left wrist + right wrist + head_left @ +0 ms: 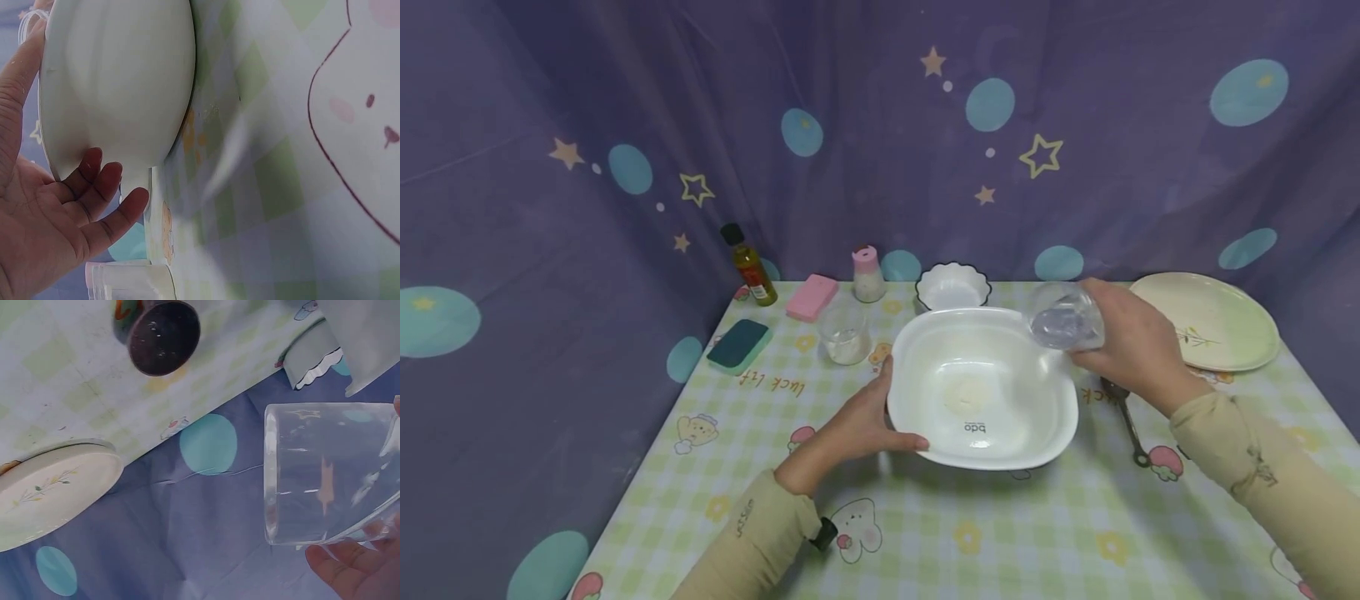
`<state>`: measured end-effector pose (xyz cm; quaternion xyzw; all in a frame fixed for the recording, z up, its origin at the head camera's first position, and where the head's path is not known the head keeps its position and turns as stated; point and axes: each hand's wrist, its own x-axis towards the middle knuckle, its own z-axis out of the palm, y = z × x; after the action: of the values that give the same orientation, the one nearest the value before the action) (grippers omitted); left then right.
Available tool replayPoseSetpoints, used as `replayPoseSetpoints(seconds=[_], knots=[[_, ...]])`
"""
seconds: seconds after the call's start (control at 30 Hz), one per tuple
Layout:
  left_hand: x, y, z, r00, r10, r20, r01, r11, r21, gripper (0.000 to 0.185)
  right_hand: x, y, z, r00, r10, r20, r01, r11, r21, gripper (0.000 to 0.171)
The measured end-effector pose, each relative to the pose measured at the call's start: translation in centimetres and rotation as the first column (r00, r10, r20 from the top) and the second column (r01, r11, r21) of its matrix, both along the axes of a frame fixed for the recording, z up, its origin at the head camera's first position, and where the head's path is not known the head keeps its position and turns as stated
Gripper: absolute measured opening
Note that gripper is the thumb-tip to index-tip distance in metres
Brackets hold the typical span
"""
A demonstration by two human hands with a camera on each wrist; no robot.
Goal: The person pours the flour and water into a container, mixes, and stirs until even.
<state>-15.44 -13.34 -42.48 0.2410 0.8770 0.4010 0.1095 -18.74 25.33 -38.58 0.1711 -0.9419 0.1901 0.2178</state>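
Tipping a clear glass (1063,317) on its side with your right hand (1131,346), you hold it over the far right corner of the white basin (981,387), mouth pointing toward the basin's middle; your fingers wrap round the glass's base end, clamped firmly on it. From the right wrist view the glass (328,472) looks see-through and I cannot tell whether any liquid is left in it. Your left hand (857,421) steadies the basin at its near left rim, thumb along the edge and fingers (103,187) curled under the outer wall, so that grip is closed on the basin too. Sitting on the checked tablecloth (925,533) in the middle of the table, the basin shows a pale patch on its bottom. Behind it stands a small scalloped white bowl (952,286), with a second glass (846,333), a pink-capped shaker (868,273), a pink block (812,297), a green sponge (740,345) and an oil bottle (749,265) off to the left. Right of your hand lies a cream plate (1213,321), and a metal spoon (1126,417) rests just below your wrist.
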Motion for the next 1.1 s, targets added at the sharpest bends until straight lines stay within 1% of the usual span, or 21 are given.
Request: replayPoseSetpoints(seconds=[0.13,0.3,0.5,0.57,0.77,0.97,1.1], knots=[[0.0,0.0,0.0,1.0,-0.003,0.003,0.003,1.0,0.009,0.139,0.0,-0.5,0.1,0.999,0.02,-0.033,-0.018,0.999,0.032,0.092],[0.0,-0.1,-0.1,1.0,0.001,0.003,-0.001,1.0,0.006,0.139,0.0,-1.0,0.2,0.993,0.048,-0.103,-0.04,0.996,0.082,0.093],[-0.1,0.0,-0.2,0.999,-0.034,-0.026,0.035,0.998,0.047,0.138,0.1,-1.4,0.2,0.983,0.086,-0.163,-0.065,0.989,0.134,0.097],[-0.1,0.0,-0.3,0.999,-0.039,-0.028,0.04,0.998,0.051,0.138,0.1,-1.5,0.2,0.98,0.097,-0.175,-0.071,0.986,0.152,0.097],[-0.2,0.0,-0.4,1.0,-0.018,-0.008,0.018,0.999,0.029,0.139,-0.1,-1.6,-0.1,0.975,0.112,-0.194,-0.072,0.977,0.202,0.098],[-0.3,-0.1,-0.5,1.0,-0.021,-0.012,0.021,0.999,0.036,0.14,-0.2,-1.7,-0.2,0.97,0.12,-0.209,-0.075,0.975,0.21,0.096],[-0.2,-0.1,-0.4,0.999,-0.031,-0.015,0.032,0.998,0.05,0.139,-0.2,-1.7,-0.1,0.968,0.124,-0.219,-0.077,0.974,0.214,0.096]])
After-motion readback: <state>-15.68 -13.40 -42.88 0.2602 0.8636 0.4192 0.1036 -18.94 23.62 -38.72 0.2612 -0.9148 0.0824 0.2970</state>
